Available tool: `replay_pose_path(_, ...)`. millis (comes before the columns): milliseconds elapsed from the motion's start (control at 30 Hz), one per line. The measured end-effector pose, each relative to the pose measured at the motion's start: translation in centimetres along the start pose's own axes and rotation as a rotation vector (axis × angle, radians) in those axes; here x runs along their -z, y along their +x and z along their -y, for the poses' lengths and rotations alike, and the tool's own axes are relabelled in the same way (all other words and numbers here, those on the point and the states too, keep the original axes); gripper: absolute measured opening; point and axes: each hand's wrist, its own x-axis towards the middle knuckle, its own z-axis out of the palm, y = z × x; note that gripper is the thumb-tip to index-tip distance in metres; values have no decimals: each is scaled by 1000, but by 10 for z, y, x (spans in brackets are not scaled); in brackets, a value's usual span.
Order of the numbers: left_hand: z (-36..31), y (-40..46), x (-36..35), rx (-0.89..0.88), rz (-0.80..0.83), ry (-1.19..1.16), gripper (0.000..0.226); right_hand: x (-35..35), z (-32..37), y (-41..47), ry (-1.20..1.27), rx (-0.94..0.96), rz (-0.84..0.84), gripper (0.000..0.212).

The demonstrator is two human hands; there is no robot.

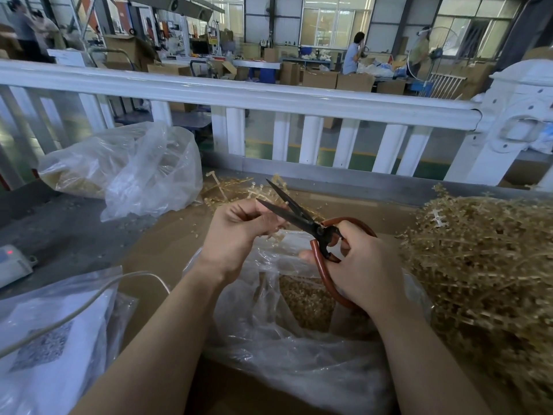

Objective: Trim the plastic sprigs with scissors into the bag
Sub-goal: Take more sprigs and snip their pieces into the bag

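Right above the bag (299, 339), the left hand (236, 232) pinches a sprig (276, 233) while the right hand (356, 271) grips the scissors (302, 218), blades apart.

Two bare forearms, no sleeves in view, left hand (236, 232), right hand (359, 271), both ungloved

A white railing (239, 94) is running across the whole view. Beyond the railing, a workshop hall is stretching away, with a green floor (353, 158) showing between the balusters. Behind the railing, cardboard boxes (338, 79) are standing in rows. Far above the railing, large windows (335, 22) are letting daylight in along the back wall.
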Motion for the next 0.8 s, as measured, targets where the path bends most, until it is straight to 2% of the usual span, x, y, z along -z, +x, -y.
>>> replay_pose_path(300,0,0,1,35,-23,-32,10,-2,-1,-2,-78,20,-102,50)
replay_pose_path(467,0,0,0,23,-28,-14,15,2,5,-1,-16,56,-169,48)
replay_pose_path(800,-1,0,-1,37,-33,-23,13,2,5,-1,11,84,-177,48)
